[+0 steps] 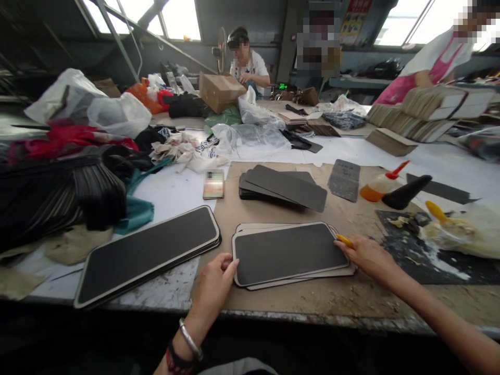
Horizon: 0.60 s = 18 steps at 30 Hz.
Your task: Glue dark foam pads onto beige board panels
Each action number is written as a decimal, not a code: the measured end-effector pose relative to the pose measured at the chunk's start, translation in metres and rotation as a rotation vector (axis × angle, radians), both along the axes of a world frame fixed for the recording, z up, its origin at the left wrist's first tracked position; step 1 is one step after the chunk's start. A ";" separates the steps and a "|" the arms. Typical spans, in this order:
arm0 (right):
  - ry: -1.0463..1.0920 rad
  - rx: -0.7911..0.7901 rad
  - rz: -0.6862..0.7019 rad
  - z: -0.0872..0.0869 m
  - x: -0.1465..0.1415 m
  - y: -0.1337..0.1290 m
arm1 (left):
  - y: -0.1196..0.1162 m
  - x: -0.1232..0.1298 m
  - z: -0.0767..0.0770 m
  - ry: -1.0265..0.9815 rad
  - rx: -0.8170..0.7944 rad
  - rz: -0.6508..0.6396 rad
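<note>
A black rectangular panel (pixel 289 254) with a pale rim tops a small, uneven stack of similar pieces in front of me. My left hand (pixel 216 281) pinches its left edge between thumb and fingers. Closed around a yellow-handled tool (pixel 344 240), my right hand (pixel 366 253) is at the panel's right edge; the kind of tool cannot be made out. To the left lies another stack of pale-rimmed black panels (pixel 150 252). Plain dark boards (pixel 287 187) sit in a fanned pile just beyond the stack.
Right of the pile are a marked grey board (pixel 344 179), a bottle of orange liquid (pixel 375 190) and a yellow-handled brush (pixel 436 211) by a plastic bag. Black strips (pixel 99 187) and cloth heap up on the left. Co-workers are across the table.
</note>
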State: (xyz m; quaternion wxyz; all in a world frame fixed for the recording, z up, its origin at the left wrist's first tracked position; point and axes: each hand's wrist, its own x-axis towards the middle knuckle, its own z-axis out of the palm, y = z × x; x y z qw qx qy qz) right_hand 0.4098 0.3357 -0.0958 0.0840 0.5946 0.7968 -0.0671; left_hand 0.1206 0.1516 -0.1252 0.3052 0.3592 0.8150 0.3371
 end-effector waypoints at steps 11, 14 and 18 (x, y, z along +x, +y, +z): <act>-0.010 -0.035 -0.021 0.001 -0.001 -0.006 | 0.005 -0.013 0.002 0.087 -0.003 -0.026; 0.015 -0.037 0.008 -0.005 0.001 -0.005 | 0.006 -0.013 -0.001 0.135 -0.013 -0.024; 0.043 -0.028 0.015 -0.013 0.003 -0.003 | 0.007 -0.013 -0.003 0.148 0.014 -0.017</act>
